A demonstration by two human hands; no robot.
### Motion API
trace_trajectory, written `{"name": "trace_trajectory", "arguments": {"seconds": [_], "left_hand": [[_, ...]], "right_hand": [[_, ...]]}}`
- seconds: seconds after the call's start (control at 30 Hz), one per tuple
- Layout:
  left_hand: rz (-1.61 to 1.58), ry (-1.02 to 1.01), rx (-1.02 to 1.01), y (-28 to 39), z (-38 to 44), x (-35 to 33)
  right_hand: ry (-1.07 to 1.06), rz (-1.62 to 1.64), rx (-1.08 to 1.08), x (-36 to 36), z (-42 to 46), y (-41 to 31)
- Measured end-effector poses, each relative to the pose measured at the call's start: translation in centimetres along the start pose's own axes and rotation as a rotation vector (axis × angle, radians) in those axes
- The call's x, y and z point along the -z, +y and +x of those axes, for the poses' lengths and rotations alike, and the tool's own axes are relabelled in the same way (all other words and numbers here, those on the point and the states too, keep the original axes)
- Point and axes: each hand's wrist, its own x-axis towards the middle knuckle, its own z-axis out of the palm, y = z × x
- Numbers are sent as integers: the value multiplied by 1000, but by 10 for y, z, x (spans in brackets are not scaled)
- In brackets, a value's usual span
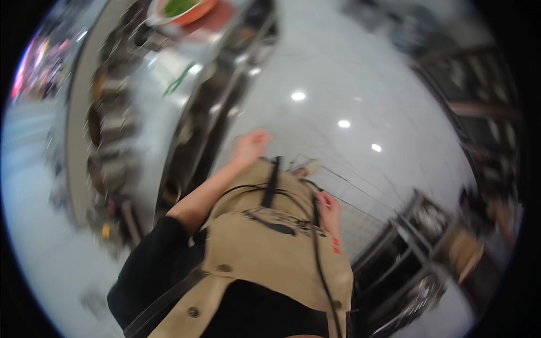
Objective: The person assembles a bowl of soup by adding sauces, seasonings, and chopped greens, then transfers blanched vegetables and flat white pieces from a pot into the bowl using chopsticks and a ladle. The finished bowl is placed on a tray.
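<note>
My left hand (252,145) hangs in front of my body, above the glossy pale floor (329,76). Its fingers look curled, and nothing shows in them, though blur hides their exact pose. At the right side of my tan apron (270,249), my right hand (330,209) is low and partly turned away. Whether its fingers hold anything is hidden. A dark cord or strap (319,262) runs down the apron's front, which bears printed writing. Both hands are apart from the steel counter (148,101) on the left.
On the counter lie green stalks (178,80), beyond which stands a bowl of chopped greens (179,7). Several metal containers (114,122) line its far side. To the right are a metal rack (422,249), a brown box (458,251) and blurred shelving (477,105).
</note>
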Motion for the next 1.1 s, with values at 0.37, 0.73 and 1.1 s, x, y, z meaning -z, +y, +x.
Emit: {"name": "trace_trajectory", "arguments": {"seconds": [0.37, 0.73, 1.1], "left_hand": [[365, -51, 302, -95, 25, -32], [928, 1069, 165, -268, 230, 305], [1272, 1016, 0, -318, 266, 398]], "right_hand": [[-198, -562, -196, 10, 42, 158], [39, -517, -207, -108, 88, 232], [-61, -665, -182, -146, 148, 174]]}}
